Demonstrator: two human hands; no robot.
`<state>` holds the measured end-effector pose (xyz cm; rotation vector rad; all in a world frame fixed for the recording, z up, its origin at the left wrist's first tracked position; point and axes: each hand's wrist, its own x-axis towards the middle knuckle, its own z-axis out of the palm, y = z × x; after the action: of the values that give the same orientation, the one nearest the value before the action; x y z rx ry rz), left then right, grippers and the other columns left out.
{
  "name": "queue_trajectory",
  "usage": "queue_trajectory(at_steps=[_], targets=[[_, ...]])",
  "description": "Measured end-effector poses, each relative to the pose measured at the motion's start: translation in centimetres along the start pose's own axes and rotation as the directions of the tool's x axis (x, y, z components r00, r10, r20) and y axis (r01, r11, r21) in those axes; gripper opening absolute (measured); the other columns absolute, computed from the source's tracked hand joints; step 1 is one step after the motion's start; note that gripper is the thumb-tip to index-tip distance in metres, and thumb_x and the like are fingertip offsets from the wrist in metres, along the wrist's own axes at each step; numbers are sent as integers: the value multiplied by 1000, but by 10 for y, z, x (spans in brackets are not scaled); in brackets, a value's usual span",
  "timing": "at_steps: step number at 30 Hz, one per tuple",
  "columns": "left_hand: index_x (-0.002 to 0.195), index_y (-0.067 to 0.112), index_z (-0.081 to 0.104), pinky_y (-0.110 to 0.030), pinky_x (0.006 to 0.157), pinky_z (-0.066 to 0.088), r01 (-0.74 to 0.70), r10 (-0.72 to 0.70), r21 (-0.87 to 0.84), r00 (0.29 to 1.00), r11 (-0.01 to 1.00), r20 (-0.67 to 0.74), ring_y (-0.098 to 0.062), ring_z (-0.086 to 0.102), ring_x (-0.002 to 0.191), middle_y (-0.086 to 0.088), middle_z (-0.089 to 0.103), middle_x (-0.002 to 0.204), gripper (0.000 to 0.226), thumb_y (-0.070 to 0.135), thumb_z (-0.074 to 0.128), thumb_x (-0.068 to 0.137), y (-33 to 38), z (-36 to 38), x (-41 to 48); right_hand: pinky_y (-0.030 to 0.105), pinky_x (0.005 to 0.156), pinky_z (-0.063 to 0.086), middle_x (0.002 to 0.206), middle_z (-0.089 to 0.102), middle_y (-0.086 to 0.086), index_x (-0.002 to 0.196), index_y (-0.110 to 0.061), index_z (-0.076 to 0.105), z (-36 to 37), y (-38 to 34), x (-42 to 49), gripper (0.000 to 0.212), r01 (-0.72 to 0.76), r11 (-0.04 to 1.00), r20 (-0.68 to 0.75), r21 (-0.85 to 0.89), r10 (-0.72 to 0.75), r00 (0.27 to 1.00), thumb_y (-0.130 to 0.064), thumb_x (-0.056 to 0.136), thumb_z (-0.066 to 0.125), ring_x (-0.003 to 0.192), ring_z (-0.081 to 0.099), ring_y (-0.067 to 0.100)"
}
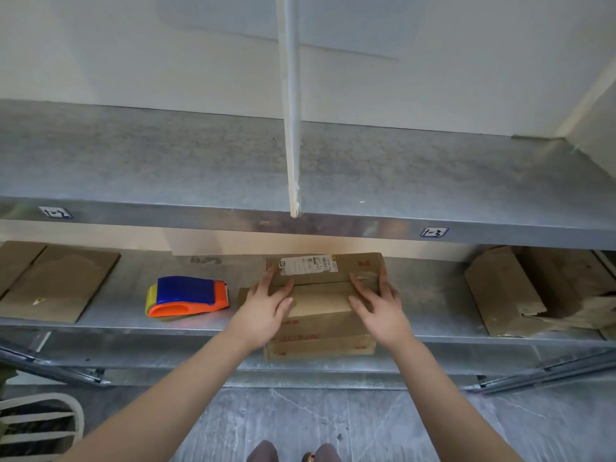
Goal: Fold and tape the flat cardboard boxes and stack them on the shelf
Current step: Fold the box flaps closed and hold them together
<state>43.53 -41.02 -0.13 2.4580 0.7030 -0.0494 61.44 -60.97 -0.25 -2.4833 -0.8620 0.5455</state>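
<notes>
Currently box (320,305) on shelf (433,295), between left hand (266,311) and right hand (380,311).

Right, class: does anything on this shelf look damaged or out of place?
Yes: the cardboard box at the right end of the shelf lies tilted, its lower edge torn and ragged.

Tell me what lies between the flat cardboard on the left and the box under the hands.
The head view shows a blue and orange tape dispenser lying on the metal shelf there, nearer the box.

Grey stone floor (383,425), white slatted basket (40,425) lower left, white wall (133,61)
</notes>
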Motion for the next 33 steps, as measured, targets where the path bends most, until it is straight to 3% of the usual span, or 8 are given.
queue_trajectory(at_steps=[3, 7, 11, 15, 18, 24, 28, 33], targets=[[131, 36, 55, -43, 115, 21, -39, 40, 13, 996, 999, -75, -28, 11, 143, 0, 22, 153, 35, 41, 38, 101, 2, -16, 14, 50, 118, 17, 160, -19, -13, 138, -64, 31, -8, 3, 3, 45, 15, 1000, 50, -5, -14, 999, -63, 93, 40, 148, 1, 32], [139, 46, 36, -43, 117, 22, -13, 36, -153, 988, 988, 148, -18, 9, 146, 18, 3, 158, 50, 41, 57, 94, -9, -39, 42, 64, 113, 19, 161, -18, -12, 144, -60, 19, 4, -6, -10, 56, -87, 987, -116, -136, 71, 991, -70, 91, 35, 148, -14, 35], [137, 47, 36, -28, 104, 35, -3, 46, -266, 987, 964, 156, -16, 34, 132, 16, 23, 147, 57, 38, 65, 89, -13, -34, 45, 53, 110, 33, 163, 0, -3, 146, -39, 33, 31, -20, -43, 70, -219, 935, -328, 280, 307, 893, -59, 85, 61, 147, 8, 36], [141, 38, 36, -22, 99, 31, -38, 50, -289, 998, 956, 32, -15, 38, 124, 5, 30, 139, 66, 32, 71, 85, -15, -28, 26, 34, 100, 40, 146, 25, 6, 137, -18, 37, 41, -32, -50, 70, -159, 760, -322, 631, 443, 837, -36, 81, 76, 128, 42, 30], [144, 35, 36, -23, 109, 24, 27, 3, -327, 996, 945, 89, -18, 29, 133, 2, 26, 139, 75, 42, 75, 80, -19, -28, 1, 34, 102, 39, 145, 29, 10, 139, -14, 36, 37, -35, -45, 69, -125, 746, -311, 654, 416, 855, -26, 83, 76, 126, 45, 29], [145, 56, 10, -49, 117, 22, 54, 32, -299, 960, 953, 276, -17, 14, 139, 13, 11, 151, 117, 61, 84, 54, -49, -27, -45, 35, 111, 36, 146, 37, 3, 145, -20, 36, 23, -40, -30, 77, -28, 777, -223, 629, 215, 951, -30, 81, 77, 134, 42, 19], [145, 51, 15, -37, 115, 29, 42, -22, -329, 998, 944, 65, -11, 30, 132, 9, 24, 146, 114, 44, 88, 58, -38, -13, -54, 25, 108, 30, 147, 36, 8, 147, -24, 39, 14, -52, -8, 68, -4, 875, -162, 483, 94, 982, -28, 87, 71, 133, 42, 21], [149, 38, 21, -30, 110, 34, 74, -136, -338, 977, 938, -163, -15, 36, 132, 2, 23, 147, 113, 52, 86, 57, 10, 27, -50, 32, 106, 40, 139, 46, 3, 136, -30, 51, 13, -56, -14, 55, 12, 880, -98, 474, 39, 994, -33, 85, 72, 125, 47, 16]])
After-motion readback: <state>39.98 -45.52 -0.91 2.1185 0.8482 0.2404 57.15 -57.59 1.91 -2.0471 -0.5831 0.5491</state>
